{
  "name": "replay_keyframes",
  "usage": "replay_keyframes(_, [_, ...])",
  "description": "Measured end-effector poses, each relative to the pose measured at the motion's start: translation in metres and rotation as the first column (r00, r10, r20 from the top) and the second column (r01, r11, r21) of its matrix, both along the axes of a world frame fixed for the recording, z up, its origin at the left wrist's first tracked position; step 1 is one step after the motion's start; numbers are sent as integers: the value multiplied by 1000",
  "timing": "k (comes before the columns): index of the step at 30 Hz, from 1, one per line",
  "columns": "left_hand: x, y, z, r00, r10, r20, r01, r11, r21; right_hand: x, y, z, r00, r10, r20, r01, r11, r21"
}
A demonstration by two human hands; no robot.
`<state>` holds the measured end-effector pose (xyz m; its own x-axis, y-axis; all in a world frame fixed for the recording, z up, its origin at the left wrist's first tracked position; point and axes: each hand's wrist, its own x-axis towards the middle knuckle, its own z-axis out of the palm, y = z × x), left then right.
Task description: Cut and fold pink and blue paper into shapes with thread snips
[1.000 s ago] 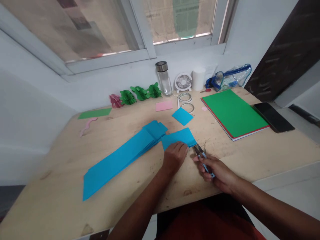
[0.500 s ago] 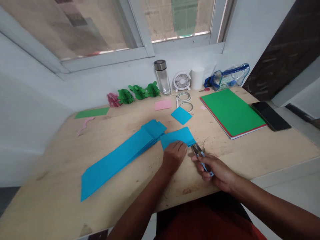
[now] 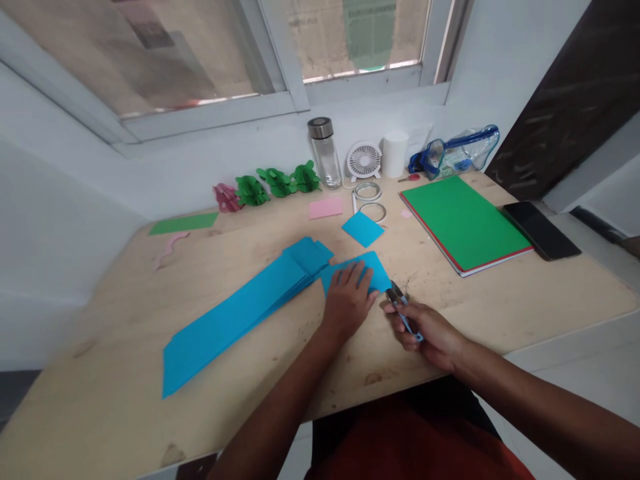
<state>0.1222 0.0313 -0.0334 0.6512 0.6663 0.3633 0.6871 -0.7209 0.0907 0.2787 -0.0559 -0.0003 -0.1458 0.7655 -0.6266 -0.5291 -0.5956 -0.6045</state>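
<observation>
My left hand (image 3: 349,300) lies on a blue paper sheet (image 3: 375,268), its fingers stretched out and slightly spread across the top. In my right hand (image 3: 425,331) are small snips (image 3: 403,311) with light-blue handles and dark metal blades. Their tips meet the right corner of that sheet; whether they bite into it I cannot tell. Just beyond lies a blue paper square (image 3: 363,229). To the left, a stack of long blue paper strips (image 3: 235,310) stretches diagonally, its far end close to the sheet under my hand.
Along the wall stand green paper flowers (image 3: 278,182), a glass bottle (image 3: 326,157), a small fan (image 3: 364,161) and a white roll (image 3: 395,153). Tape rolls (image 3: 367,192) and pink paper (image 3: 325,207) lie nearer. At right are a green notebook (image 3: 465,223) and a phone (image 3: 541,230).
My left hand has gone from bent fingers at the sheet's near edge to outstretched fingers further onto it. The snips have shifted very slightly beside the sheet's corner.
</observation>
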Motion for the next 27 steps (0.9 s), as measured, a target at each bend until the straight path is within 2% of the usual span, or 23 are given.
replay_keyframes(5, [0, 3, -3, 981, 41, -192, -69, 987, -142, -1, -1, 0, 1000, -25, 13, 25, 1000, 4])
replay_keyframes(10, [-2, 1, -1, 975, 35, -218, -80, 975, -205, -1, -2, 2, 997, -47, 59, 44, 998, 47])
replay_keyframes(20, [17, -5, 3, 964, 158, -216, -186, 975, -119, -5, 2, 5, 989, -50, 142, 43, 998, 49])
replay_keyframes(27, [19, -8, 2, 959, 120, -255, -150, 983, -102, -5, 9, 4, 990, -23, 139, 19, 999, 33])
